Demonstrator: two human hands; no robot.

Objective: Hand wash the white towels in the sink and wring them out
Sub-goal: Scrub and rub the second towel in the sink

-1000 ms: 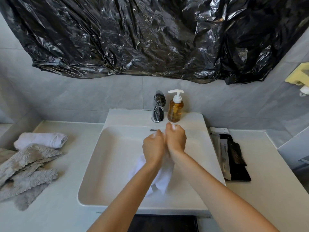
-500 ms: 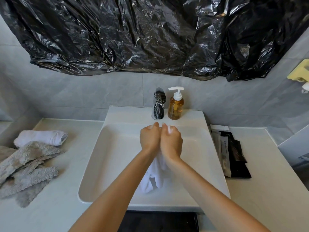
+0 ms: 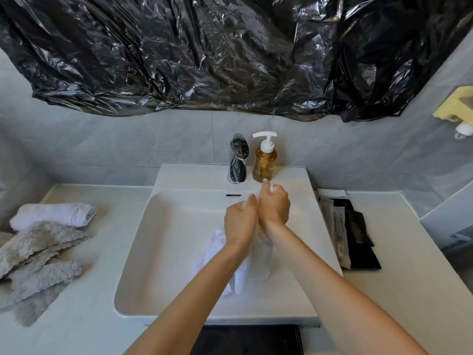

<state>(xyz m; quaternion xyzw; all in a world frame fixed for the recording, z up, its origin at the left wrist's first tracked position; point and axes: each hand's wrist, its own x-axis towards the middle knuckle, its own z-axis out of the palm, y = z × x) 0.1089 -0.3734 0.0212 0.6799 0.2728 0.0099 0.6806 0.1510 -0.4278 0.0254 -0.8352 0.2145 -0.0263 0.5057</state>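
Both fists are clamping the white towel (image 3: 245,275) over the sink (image 3: 158,252), our left hand (image 3: 239,221) and right hand (image 3: 273,208) pressed side by side around its bunched top while the rest is hanging into the basin. We are judging it soft, limp and water-heavy, best taken near the middle for wringing. Our hands are hiding the pinched section, so how tightly it is twisted is unclear.

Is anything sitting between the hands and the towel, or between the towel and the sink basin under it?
Nothing visible. The left hand and right hand both grip the white towel directly, and it hangs over the sink. The faucet and soap bottle stand behind, on the back ledge.
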